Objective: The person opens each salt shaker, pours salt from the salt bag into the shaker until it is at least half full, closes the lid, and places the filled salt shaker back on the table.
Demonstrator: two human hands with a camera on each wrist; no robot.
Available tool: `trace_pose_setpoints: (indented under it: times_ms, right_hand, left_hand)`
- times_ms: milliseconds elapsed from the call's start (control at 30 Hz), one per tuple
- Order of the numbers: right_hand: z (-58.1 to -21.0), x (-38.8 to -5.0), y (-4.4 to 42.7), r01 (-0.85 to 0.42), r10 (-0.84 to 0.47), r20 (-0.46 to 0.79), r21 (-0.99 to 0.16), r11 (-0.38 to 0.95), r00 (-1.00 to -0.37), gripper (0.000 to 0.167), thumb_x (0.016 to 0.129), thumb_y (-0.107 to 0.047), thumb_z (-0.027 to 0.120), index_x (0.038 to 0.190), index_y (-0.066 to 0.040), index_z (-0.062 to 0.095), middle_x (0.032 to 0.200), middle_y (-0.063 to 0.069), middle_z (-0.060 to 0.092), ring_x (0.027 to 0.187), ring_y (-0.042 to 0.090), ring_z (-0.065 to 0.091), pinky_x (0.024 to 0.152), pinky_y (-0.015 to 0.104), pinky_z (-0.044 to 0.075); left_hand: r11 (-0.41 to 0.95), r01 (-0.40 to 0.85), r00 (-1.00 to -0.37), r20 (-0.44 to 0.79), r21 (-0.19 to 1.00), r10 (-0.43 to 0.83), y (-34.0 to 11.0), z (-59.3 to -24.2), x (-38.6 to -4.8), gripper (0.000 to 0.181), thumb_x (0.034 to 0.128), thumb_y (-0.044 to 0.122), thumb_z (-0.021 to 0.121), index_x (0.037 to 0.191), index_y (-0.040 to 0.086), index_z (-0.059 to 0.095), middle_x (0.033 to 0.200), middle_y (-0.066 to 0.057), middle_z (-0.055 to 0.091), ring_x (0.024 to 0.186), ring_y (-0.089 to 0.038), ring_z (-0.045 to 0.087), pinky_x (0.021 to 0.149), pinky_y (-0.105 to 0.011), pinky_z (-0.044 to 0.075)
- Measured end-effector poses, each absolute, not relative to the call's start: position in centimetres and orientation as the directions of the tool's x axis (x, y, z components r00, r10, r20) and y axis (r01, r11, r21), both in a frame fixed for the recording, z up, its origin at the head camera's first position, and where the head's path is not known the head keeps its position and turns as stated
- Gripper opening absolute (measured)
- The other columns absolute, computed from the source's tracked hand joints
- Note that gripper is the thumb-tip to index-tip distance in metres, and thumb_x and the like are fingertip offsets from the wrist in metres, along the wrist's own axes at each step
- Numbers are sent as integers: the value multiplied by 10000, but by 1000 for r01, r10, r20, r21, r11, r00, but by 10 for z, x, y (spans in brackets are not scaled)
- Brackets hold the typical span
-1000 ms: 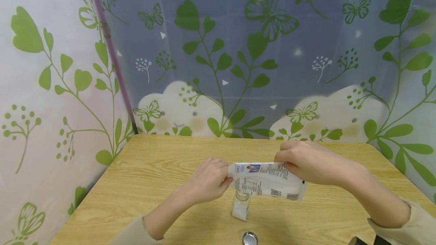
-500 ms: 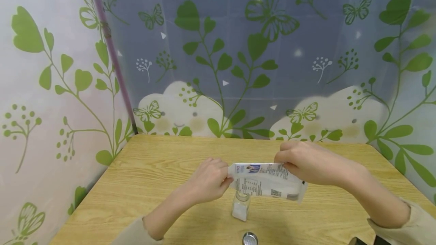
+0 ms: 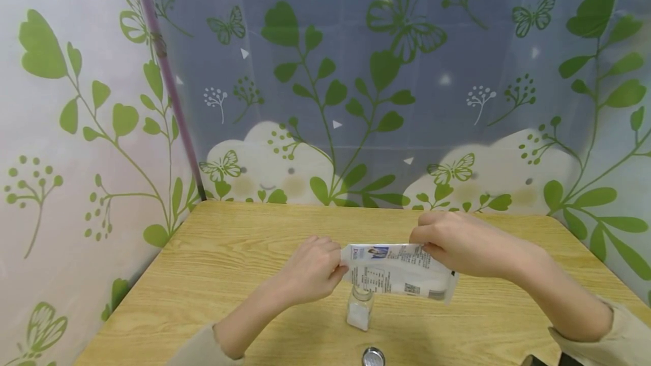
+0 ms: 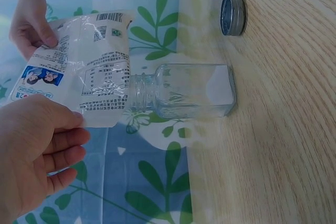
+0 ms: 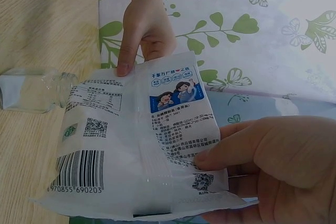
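Observation:
A white printed salt bag point(image 3: 402, 270) is held sideways above the table by both hands. My left hand point(image 3: 314, 269) pinches its left end between thumb and fingers. Near the other end, my right hand point(image 3: 460, 242) grips the upper edge, thumb on the printed side in the right wrist view. Just below the bag stands an uncapped square glass jar point(image 3: 360, 312), upright, with white salt at its bottom point(image 4: 220, 86). The bag's lower edge lies right at the jar's threaded mouth point(image 4: 142, 93); whether they touch I cannot tell. Any opening in the bag is hidden.
A silver screw lid point(image 3: 373, 356) lies on the wooden table point(image 3: 244, 230) in front of the jar. A dark object point(image 3: 534, 360) shows partly at the bottom right edge. Leaf-printed curtains point(image 3: 315, 72) enclose the table at the back and sides.

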State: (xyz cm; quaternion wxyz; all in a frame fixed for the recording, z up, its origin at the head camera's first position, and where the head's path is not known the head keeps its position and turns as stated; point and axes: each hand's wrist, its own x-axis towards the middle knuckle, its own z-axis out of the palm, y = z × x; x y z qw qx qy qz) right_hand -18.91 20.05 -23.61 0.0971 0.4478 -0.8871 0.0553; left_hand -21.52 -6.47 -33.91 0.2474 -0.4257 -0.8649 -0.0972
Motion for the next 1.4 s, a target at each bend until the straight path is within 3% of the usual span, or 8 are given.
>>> trace_pose_setpoints:
  times_ms: [1400]
  right_hand:
    - [-234, -187, 198, -792, -774, 215, 9, 611, -595, 237, 805, 57, 598, 814, -177, 634, 727, -135, 444, 637, 17, 409, 542, 196, 391]
  left_hand:
    - [617, 786, -508, 521, -46, 686, -65, -340, -215, 36, 811, 142, 688, 789, 121, 668, 704, 56, 596, 692, -119, 542, 604, -213, 350]
